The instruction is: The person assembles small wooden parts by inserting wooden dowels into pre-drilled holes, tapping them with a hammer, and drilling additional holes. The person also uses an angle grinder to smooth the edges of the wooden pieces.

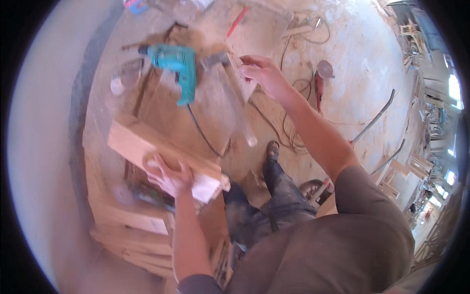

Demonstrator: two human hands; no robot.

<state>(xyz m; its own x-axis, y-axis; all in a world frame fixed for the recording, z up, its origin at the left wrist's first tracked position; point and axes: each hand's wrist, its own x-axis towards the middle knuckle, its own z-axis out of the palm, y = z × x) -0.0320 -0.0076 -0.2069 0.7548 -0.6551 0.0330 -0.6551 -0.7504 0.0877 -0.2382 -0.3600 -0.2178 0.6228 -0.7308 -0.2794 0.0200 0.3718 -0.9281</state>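
Note:
My left hand point(171, 176) rests with spread fingers against the side of a thick pale wooden block point(142, 147) lying slantwise on the work surface. My right hand point(264, 76) is farther off, its fingers closed at the edge of a thin, pale piece of wood point(239, 81). Just left of that hand lies what looks like a hammer, with a dark grey head point(214, 60) and a long handle point(247, 130). A teal power drill point(181, 63) with a long bit lies beyond the block, its cord running back toward me.
A clear container point(128, 73) stands left of the drill. A red pencil-like stick point(237, 22) lies on a board at the far side. On the floor to the right are a red angle grinder point(320, 83) and loose cords. Stacked planks point(132, 240) fill the near left.

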